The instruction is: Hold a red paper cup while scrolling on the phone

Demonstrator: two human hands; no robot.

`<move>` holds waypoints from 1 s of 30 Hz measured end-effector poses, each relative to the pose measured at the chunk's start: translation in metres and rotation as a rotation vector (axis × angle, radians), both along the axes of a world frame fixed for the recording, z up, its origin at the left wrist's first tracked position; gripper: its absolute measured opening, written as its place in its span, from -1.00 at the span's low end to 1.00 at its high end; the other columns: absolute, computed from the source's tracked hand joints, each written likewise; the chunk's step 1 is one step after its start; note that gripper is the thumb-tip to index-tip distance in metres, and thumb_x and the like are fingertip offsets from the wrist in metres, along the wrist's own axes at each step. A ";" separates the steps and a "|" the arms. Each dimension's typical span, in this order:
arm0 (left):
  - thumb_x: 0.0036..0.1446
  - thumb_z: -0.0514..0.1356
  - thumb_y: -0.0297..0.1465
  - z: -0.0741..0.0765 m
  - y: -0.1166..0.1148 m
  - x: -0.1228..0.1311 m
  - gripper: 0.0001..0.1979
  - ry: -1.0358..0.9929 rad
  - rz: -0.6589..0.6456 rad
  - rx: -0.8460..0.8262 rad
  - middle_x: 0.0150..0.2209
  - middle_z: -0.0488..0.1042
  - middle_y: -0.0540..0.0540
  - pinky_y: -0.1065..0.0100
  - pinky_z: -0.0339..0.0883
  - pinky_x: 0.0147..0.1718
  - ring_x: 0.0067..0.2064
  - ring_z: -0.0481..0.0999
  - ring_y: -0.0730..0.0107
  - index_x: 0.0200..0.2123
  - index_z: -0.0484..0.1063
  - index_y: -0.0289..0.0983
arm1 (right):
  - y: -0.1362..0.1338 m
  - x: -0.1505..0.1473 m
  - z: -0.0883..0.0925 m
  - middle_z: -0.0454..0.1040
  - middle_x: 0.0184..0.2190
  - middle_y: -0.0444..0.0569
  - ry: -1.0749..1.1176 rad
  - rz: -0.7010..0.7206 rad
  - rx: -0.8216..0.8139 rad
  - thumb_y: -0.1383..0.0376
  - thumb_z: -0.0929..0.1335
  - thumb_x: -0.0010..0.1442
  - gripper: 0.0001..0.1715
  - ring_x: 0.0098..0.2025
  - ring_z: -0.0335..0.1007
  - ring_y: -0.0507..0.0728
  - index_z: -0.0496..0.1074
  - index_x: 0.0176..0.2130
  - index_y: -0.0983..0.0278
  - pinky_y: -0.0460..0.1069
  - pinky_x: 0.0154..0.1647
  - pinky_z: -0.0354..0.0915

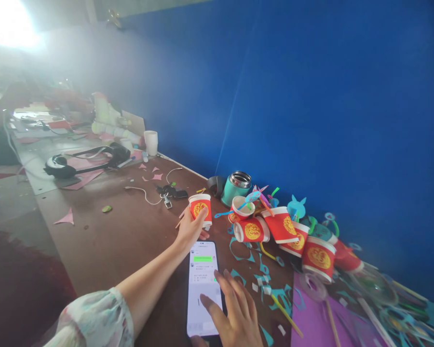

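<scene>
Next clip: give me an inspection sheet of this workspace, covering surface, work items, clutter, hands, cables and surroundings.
Surface: brown table, strewn with paper scraps.
Work items: upright red paper cup with gold emblem; lit phone lying flat, chat screen showing.
Clutter: pile of red cups, some tipped over; teal flask; teal paper cut-outs; purple sheet; white cup; headset; pink scraps.
Hands: left hand grips the red paper cup; right hand rests open on the phone, fingers spread.
Cables: white cable running to keys.
Surroundings: blue wall; strong glare at upper left.
</scene>
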State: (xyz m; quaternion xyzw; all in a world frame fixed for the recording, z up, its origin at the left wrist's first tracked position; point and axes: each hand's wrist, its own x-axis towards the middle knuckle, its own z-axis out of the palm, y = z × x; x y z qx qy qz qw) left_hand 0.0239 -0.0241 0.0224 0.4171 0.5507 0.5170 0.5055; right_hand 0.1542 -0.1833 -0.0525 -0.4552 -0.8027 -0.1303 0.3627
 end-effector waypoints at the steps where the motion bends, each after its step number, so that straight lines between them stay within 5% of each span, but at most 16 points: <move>1: 0.30 0.15 -0.25 0.000 0.000 0.000 -0.72 0.000 -0.002 0.002 -0.48 0.44 -0.02 0.45 0.36 -0.73 -0.62 0.50 0.25 -0.07 0.17 -0.27 | 0.000 0.001 0.000 0.25 0.21 0.02 0.002 0.015 -0.014 -0.01 0.17 0.34 -0.60 0.31 0.07 0.25 0.47 -0.13 0.10 0.22 0.18 0.12; 18: 0.30 0.15 -0.25 0.000 0.000 -0.001 -0.73 0.007 0.005 -0.002 -0.48 0.43 -0.02 0.44 0.36 -0.72 -0.62 0.50 0.25 -0.09 0.17 -0.27 | 0.000 0.003 0.003 0.33 0.13 -0.05 0.034 0.071 0.073 0.20 0.23 0.31 -0.77 0.25 0.17 0.16 0.46 -0.24 0.11 0.13 0.24 0.04; 30: 0.30 0.15 -0.24 0.000 0.000 -0.001 -0.71 0.007 0.005 0.003 -0.48 0.43 -0.01 0.43 0.37 -0.71 -0.62 0.50 0.25 -0.06 0.17 -0.27 | 0.005 -0.007 0.001 0.42 0.02 -0.04 0.091 0.079 0.160 0.06 0.08 0.40 -0.48 0.17 0.25 0.16 0.48 -0.31 0.13 0.14 0.22 0.05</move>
